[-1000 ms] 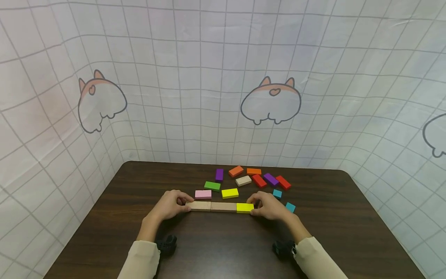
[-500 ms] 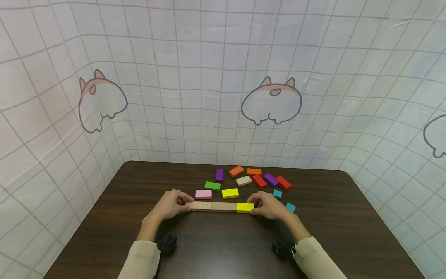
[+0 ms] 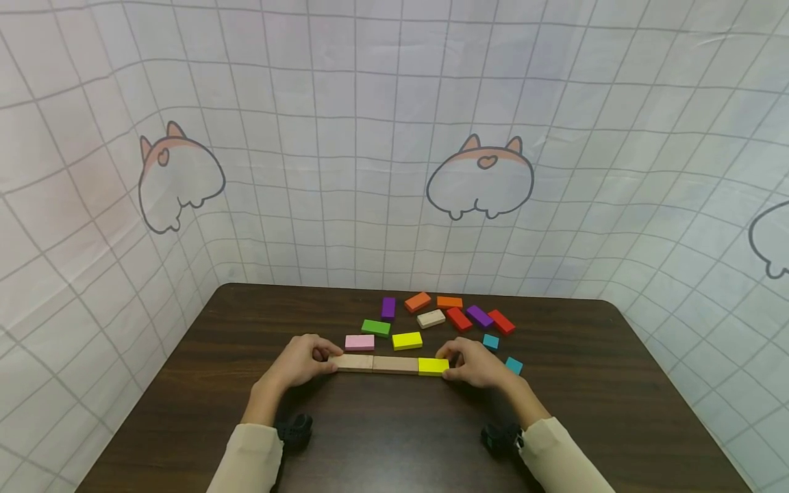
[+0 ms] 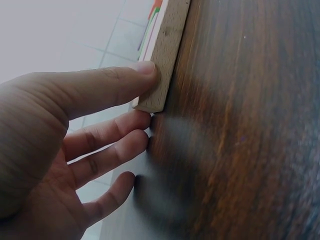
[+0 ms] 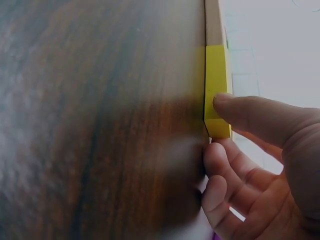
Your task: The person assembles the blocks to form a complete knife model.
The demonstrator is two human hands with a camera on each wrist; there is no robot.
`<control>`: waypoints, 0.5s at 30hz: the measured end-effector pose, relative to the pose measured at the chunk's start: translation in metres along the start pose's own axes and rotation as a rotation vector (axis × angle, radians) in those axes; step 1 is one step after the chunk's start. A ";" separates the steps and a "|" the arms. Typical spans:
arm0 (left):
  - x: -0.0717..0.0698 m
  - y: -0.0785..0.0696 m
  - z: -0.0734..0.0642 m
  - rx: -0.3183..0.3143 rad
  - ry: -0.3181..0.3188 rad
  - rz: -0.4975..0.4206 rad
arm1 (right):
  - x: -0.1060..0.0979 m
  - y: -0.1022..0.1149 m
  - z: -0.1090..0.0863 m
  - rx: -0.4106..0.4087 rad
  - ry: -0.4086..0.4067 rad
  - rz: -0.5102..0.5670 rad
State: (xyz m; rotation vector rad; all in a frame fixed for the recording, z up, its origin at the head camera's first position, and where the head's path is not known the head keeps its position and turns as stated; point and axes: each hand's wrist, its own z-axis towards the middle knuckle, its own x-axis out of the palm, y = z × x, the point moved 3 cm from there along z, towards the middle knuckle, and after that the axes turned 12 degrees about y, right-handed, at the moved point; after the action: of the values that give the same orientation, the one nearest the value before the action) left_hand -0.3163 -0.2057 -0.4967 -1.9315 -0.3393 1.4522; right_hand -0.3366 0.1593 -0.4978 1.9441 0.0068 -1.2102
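Two plain wooden blocks and one yellow block [image 3: 433,367] lie end to end in a straight row on the dark table. My left hand [image 3: 302,361] pinches the outer end of the left wooden block [image 3: 354,363]. In the left wrist view its thumb [image 4: 125,80] presses the near side of that block, the lower fingers beside the table. Between the two ends sits the middle wooden block [image 3: 395,365], untouched by either hand. At the row's right end, my right hand [image 3: 477,364] pinches the yellow block, thumb on its near face in the right wrist view.
Loose blocks lie behind the row: pink [image 3: 359,343], green [image 3: 376,328], another yellow [image 3: 407,341], cream [image 3: 431,319], and several purple, orange and red ones. Two small blue blocks [image 3: 490,342] lie close to the right hand. A grid-patterned curtain [image 3: 394,205] surrounds the table [image 3: 394,438].
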 end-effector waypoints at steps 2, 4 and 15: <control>0.000 0.000 0.000 0.001 0.000 0.001 | -0.001 -0.001 -0.001 -0.007 0.010 0.005; 0.000 0.001 -0.001 -0.001 0.002 0.003 | -0.004 -0.003 -0.002 -0.012 0.010 0.013; 0.000 0.000 -0.002 -0.011 0.005 -0.008 | -0.063 -0.038 -0.027 0.109 -0.263 0.060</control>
State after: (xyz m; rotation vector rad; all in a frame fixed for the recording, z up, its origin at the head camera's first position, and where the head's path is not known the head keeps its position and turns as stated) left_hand -0.3147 -0.2059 -0.4965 -1.9400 -0.3529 1.4433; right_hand -0.3658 0.2262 -0.4693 1.8486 -0.2567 -1.4432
